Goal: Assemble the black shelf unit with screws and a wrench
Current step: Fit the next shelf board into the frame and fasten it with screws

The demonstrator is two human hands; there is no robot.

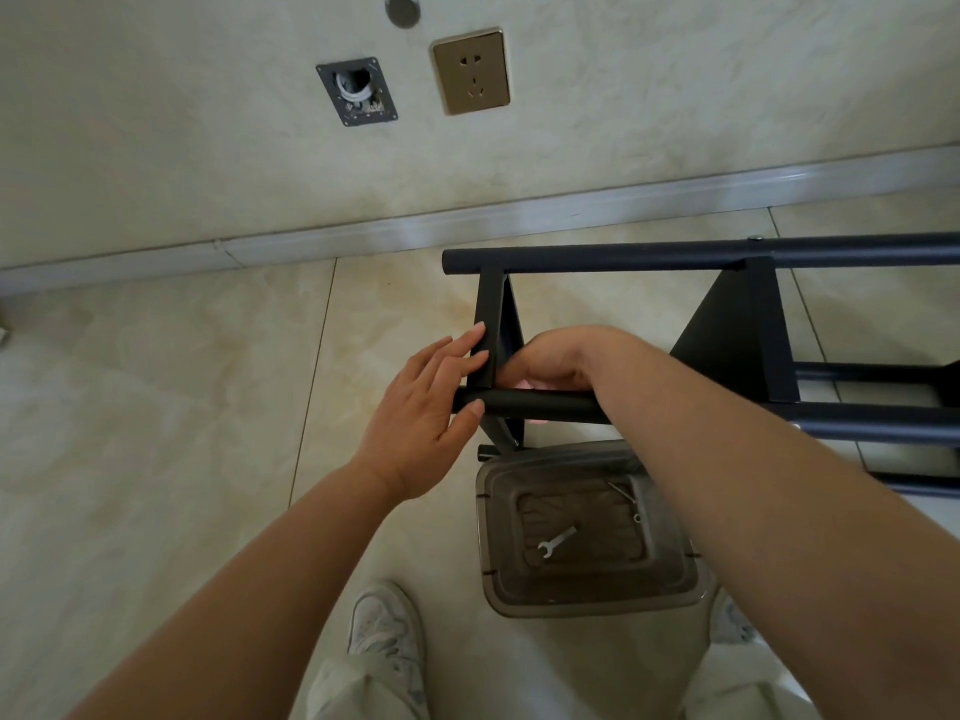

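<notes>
The black shelf unit (737, 324) lies on its side on the tiled floor, its long tubes running to the right. My left hand (426, 407) rests with straight fingers on the end shelf panel (491, 330), its thumb on the near tube (545, 405). My right hand (561, 358) reaches from the right with fingers curled behind that panel, just above the near tube; what they hold is hidden. A small silver wrench (557, 543) lies on a brown plastic stool (587, 589) below the shelf. A thin metal piece (626, 498) lies beside it.
A wall with a brass socket (470, 70) and an open wiring box (357, 92) stands close behind, with a skirting strip (363, 236) along the floor. My shoes (384, 621) and trouser legs are at the bottom edge.
</notes>
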